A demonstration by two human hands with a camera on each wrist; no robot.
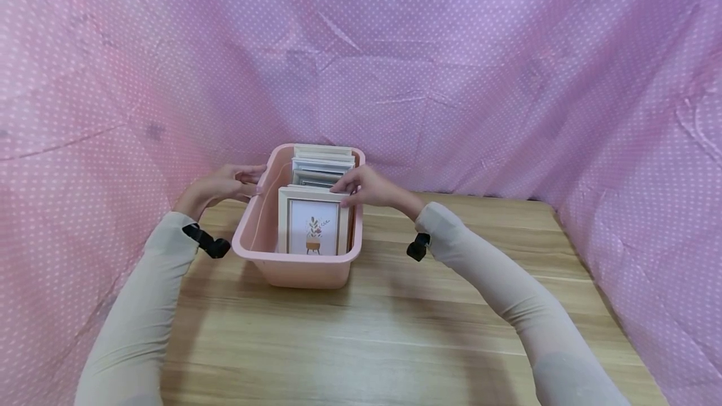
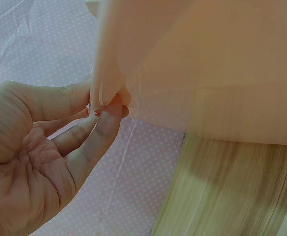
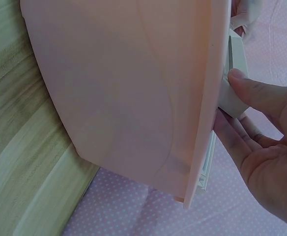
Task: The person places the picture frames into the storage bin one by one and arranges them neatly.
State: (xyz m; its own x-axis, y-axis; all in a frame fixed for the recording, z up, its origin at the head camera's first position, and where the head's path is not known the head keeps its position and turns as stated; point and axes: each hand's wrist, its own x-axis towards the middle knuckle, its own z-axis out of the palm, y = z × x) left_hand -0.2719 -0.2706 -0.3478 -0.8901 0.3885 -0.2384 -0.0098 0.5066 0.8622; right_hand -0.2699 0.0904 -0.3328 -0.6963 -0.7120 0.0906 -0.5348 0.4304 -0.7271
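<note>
A pink plastic bin (image 1: 309,258) stands on the table with several picture frames upright in a row inside it. My left hand (image 1: 225,184) pinches the bin's left rim between thumb and fingers, as the left wrist view shows with the hand (image 2: 50,142) at the rim's underside. The frontmost picture frame (image 1: 284,218) is cream with a potted-plant print and leans back in the bin. My right hand (image 1: 369,187) grips its top right corner, thumb on the front and fingers behind. In the right wrist view that hand (image 3: 266,137) holds the frame corner (image 3: 237,73) just above the rim.
Behind the front one, more picture frames (image 1: 321,166) stand in the bin's right part. The wood-grain table (image 1: 429,318) extends in front and to the right. Pink dotted cloth (image 1: 429,80) hangs around the back and both sides, close behind the bin.
</note>
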